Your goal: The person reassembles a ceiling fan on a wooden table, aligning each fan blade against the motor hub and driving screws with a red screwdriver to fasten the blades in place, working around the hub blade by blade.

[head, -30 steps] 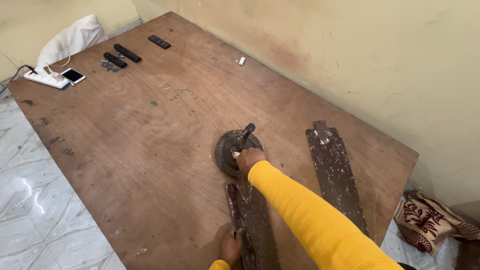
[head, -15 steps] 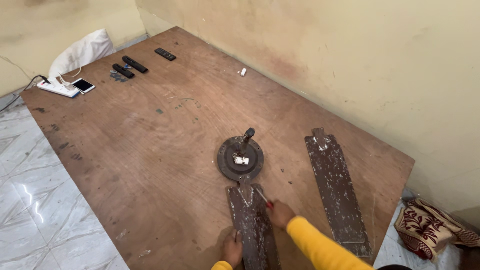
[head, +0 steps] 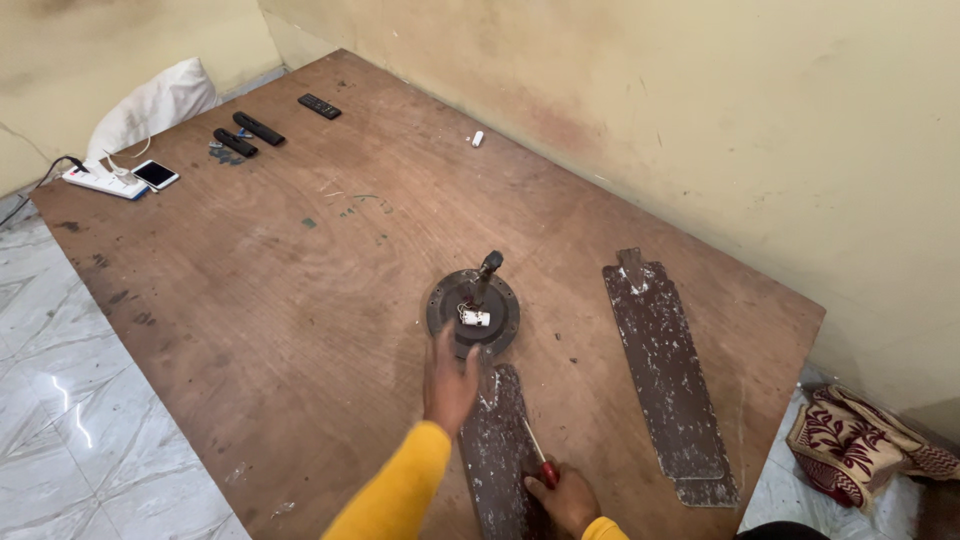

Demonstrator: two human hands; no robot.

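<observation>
A red-handled screwdriver (head: 538,462) is being gripped in the right hand (head: 563,497) over a blade (head: 497,450) lying on the board (head: 250,280); the left hand (head: 449,383), open, is being reached toward the motor hub (head: 473,311), best steadied squarely.

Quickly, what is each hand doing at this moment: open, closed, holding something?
Left hand: open, fingers spread, at the edge of the round fan motor; contact cannot be told.
Right hand: closed on a red-handled screwdriver, over the attached fan blade.
</observation>
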